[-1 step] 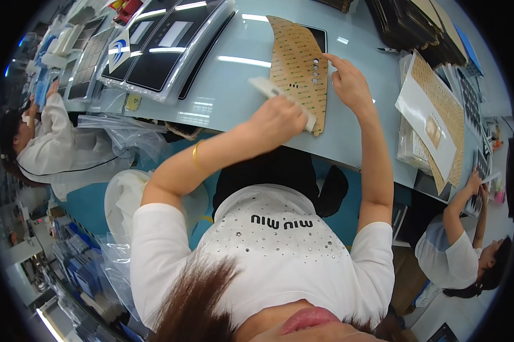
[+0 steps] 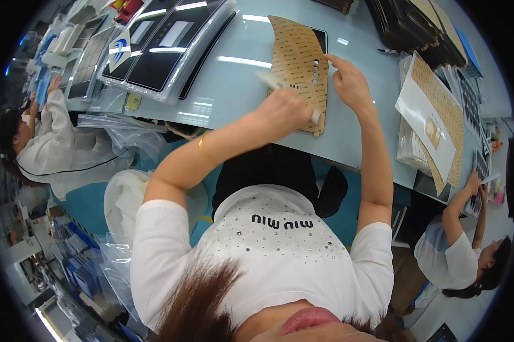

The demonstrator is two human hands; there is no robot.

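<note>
A tan sheet (image 2: 298, 51) with small printed marks and a few round holes lies on the work table (image 2: 234, 74). From under its upper right edge shows the corner of a black panel (image 2: 323, 39). My left hand (image 2: 284, 114) is closed round a pale, flat scraper-like strip (image 2: 315, 116), held slantwise over the sheet's lower part and blurred by motion. At the sheet's right edge rests my right hand (image 2: 351, 85), index finger stretched out near the holes, with nothing seen in it.
Black panels in clear wrap (image 2: 154, 62) are stacked at the left. On the right lie more tan and white sheets (image 2: 428, 122), with dark folders (image 2: 408, 25) beyond. Co-workers sit at far left (image 2: 69, 142) and far right (image 2: 450, 245). A plastic bag (image 2: 117, 134) hangs off the edge.
My left hand and the pale strip have shifted slightly to the right across the sheet, and the strip has tilted. My right hand stays put.
</note>
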